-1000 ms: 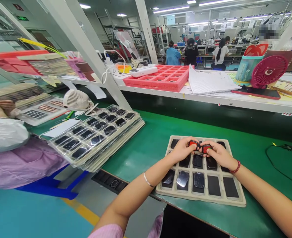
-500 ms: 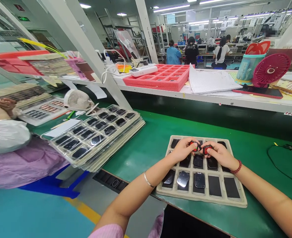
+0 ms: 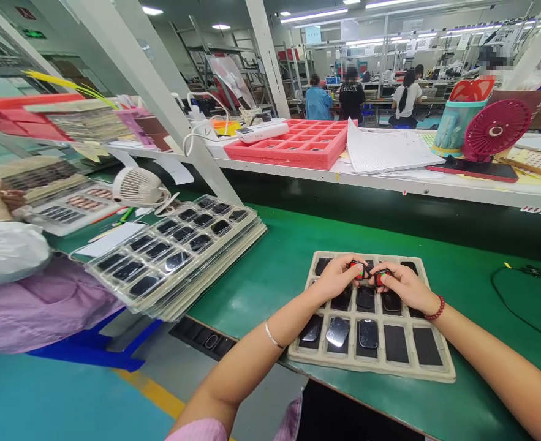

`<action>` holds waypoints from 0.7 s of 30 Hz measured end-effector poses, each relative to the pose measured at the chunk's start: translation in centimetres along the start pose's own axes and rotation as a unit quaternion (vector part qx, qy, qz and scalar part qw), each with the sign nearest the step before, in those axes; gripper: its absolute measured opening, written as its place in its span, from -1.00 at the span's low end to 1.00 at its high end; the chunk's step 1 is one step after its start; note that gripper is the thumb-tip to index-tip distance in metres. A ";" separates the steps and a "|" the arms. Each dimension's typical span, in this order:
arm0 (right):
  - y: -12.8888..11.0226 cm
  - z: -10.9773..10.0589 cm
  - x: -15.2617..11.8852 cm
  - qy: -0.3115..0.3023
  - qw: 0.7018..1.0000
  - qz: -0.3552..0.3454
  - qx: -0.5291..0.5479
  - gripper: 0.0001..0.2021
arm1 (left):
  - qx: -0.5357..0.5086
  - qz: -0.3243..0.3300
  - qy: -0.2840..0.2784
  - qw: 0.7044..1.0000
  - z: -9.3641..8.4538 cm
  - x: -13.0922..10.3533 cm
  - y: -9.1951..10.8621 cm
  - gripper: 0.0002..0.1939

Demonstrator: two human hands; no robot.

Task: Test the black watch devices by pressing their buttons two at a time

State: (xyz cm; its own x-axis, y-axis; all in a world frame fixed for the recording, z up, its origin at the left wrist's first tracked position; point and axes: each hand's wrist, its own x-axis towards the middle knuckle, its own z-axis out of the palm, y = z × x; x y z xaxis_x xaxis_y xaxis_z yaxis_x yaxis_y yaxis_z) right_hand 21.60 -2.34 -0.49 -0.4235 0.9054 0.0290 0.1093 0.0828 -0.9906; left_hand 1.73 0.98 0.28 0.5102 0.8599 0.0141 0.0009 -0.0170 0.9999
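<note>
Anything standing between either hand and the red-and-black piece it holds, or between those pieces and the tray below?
Nothing visible: the left hand pinches the left piece directly, the right hand the right piece, both above the tray. The hands partly hide the space below.

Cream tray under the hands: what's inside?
Cream tray, nearest row: three glossy pieces, then two pockets showing only black lining. Dark pieces show behind. Left hand and right hand hide parts of back rows; what's beneath can't be seen.

Head view | swung slightly right | tray (image 3: 372, 364) appears marginally further left
</note>
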 end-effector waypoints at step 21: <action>-0.2 0.1 0.0 -0.002 1.000 -0.001 -0.004 -0.76 | -0.003 0.007 -0.006 1.000 0.0 0.1 -0.3 -0.71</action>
State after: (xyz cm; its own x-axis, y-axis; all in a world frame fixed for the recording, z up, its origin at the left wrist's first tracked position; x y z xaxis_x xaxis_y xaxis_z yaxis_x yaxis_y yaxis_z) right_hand 21.50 -2.40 -0.35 -0.4277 0.9034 0.0305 0.1154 0.0881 -0.9894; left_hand 1.79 1.04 0.03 0.5205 0.8534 0.0277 -0.0120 -0.0251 0.9996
